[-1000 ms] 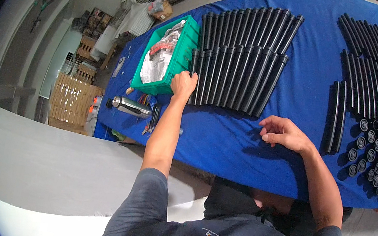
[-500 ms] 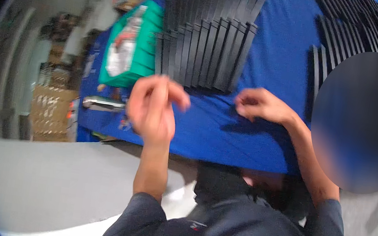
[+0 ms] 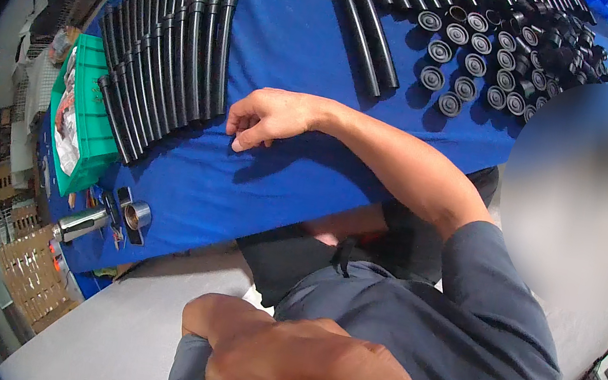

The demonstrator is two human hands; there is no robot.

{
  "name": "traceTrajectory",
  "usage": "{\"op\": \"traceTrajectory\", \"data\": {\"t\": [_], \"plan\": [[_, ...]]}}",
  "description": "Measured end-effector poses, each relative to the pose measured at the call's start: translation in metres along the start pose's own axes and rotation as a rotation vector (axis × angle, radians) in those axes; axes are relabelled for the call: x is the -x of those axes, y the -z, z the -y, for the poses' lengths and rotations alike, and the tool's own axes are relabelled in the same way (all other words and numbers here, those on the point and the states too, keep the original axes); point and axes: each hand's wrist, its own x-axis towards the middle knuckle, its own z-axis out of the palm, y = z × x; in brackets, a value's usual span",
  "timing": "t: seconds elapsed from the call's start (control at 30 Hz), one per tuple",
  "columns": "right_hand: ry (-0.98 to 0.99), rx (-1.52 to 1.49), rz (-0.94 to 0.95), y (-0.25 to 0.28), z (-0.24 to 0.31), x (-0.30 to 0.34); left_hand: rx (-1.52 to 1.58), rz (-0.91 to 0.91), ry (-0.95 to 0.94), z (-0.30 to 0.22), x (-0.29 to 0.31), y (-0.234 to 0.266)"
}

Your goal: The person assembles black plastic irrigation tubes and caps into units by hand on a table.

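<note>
My right hand (image 3: 271, 118) hovers over the blue cloth, just right of the nearest black tubes (image 3: 169, 68). Its fingers are loosely bent and apart, with nothing in them. Those tubes lie side by side in two overlapping rows, each with a thicker collar at its far end. Close to the camera, in front of my shirt, is my raised left hand (image 3: 302, 363). Its index finger reaches out to the right, with a gap under it, and no object shows in it. The lower fingers are partly cut off by the picture's edge.
Black round caps (image 3: 476, 65) are spread at the right, heaped toward the far side. More black tubes (image 3: 366, 38) lie beside them. At the left stand a green bin (image 3: 98, 124) with white bags, a steel flask (image 3: 83, 224) and a metal cup (image 3: 135, 214).
My view has swung to the right, bringing the caps into sight. My left hand has come off the table area up toward the camera; the right one still hovers by the tubes.
</note>
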Motion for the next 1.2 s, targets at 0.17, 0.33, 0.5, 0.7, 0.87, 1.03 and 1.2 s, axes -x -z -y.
{"op": "traceTrajectory", "data": {"t": [0.17, 0.33, 0.5, 0.7, 0.87, 1.03, 1.2], "plan": [[0.122, 0.186, -0.069, -0.001, 0.006, 0.000, 0.027, 0.450, 0.229, -0.033, -0.033, 0.045], [0.240, 0.675, -0.480, -0.044, 0.017, 0.071, -0.719, -0.070, -0.114, 0.011, -0.064, 0.158], [0.159, 1.039, -0.556, -0.084, 0.017, 0.158, -1.505, 0.383, -0.193, 0.088, -0.102, 0.208], [0.034, 0.989, -0.782, -0.106, 0.027, 0.224, -1.771, 0.468, -0.231, 0.125, -0.111, 0.230], [-0.136, 1.045, -1.200, -0.078, 0.037, 0.253, -1.822, 0.158, 0.100, 0.107, -0.129, 0.227], [-0.331, 1.302, -1.144, -0.039, 0.039, 0.242, -1.927, 0.258, 0.145, 0.108, -0.130, 0.237], [-0.414, 1.412, -1.110, -0.020, 0.018, 0.234, -1.974, 0.312, 0.151, 0.098, -0.088, 0.234]]}}
